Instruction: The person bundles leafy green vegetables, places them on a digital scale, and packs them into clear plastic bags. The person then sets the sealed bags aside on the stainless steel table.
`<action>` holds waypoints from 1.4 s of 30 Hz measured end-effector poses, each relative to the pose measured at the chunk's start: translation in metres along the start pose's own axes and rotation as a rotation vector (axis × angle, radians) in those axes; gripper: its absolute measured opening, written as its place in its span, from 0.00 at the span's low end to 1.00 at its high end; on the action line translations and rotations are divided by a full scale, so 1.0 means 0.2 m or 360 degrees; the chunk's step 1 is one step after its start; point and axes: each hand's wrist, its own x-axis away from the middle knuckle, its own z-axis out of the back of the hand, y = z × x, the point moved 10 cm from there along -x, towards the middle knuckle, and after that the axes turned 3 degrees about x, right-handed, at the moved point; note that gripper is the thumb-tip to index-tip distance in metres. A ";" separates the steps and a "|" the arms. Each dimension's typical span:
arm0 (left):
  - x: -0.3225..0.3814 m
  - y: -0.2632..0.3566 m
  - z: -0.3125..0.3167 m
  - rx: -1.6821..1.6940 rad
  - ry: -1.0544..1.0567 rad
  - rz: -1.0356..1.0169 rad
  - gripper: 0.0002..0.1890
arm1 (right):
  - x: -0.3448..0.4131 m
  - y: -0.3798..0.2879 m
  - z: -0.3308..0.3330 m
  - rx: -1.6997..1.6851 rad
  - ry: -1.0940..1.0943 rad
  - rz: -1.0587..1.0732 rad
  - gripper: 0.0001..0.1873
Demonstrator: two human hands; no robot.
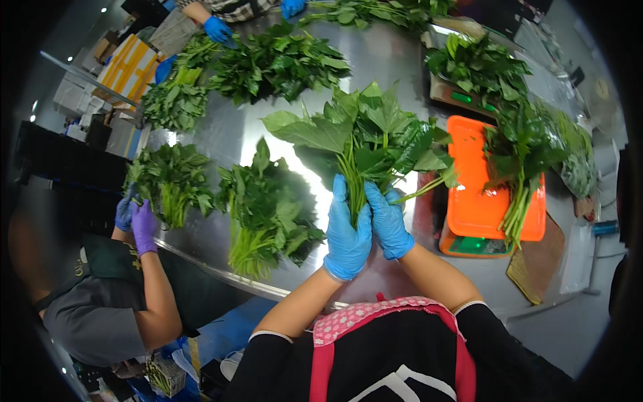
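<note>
In my blue-gloved left hand (347, 236) is the stem end of a bunch of leafy greens (371, 135), its broad leaves fanned out away from me. My right hand (389, 219), gloved alike, presses against the same bunch from the other side, and a loose stem sticks out to the right past its fingertips. Left of my hands a pile of greens (271, 216) lies on the metal table (281, 133). To the right is an orange tray (467, 176) on a scale (477, 246), with another bunch (522, 166) lying across its right side.
A co-worker in purple gloves (144, 226) handles greens (173, 186) at the left edge. Across the table, another person's blue-gloved hand (217, 29) is beside a large heap (281, 63). A second scale (459, 98) bears greens at the back right; a bagged bunch (577, 166) lies beyond the tray.
</note>
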 end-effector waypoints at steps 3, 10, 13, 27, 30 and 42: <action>0.21 -0.23 -0.18 0.0852 -0.0177 0.0661 0.34 | 0.18 0.16 0.23 -0.0170 0.0167 -0.0614 0.17; 0.39 -0.61 -0.29 0.1369 -0.0218 0.1281 0.12 | 0.34 0.27 0.56 -0.0072 0.0344 -0.0387 0.20; 0.39 -0.55 -0.32 0.1289 -0.0243 0.1397 0.14 | 0.34 0.30 0.56 -0.0014 0.0322 -0.0400 0.19; 0.48 -0.55 -0.35 0.1961 -0.0330 0.1749 0.19 | 0.39 0.35 0.60 -0.0425 0.0315 -0.0469 0.21; 0.50 -0.58 -0.35 0.2092 -0.0331 0.1797 0.19 | 0.39 0.40 0.64 -0.0498 0.0380 -0.0540 0.21; 0.43 -0.43 -0.36 0.1731 -0.0576 0.1469 0.21 | 0.37 0.33 0.56 -0.0503 0.0279 -0.0366 0.19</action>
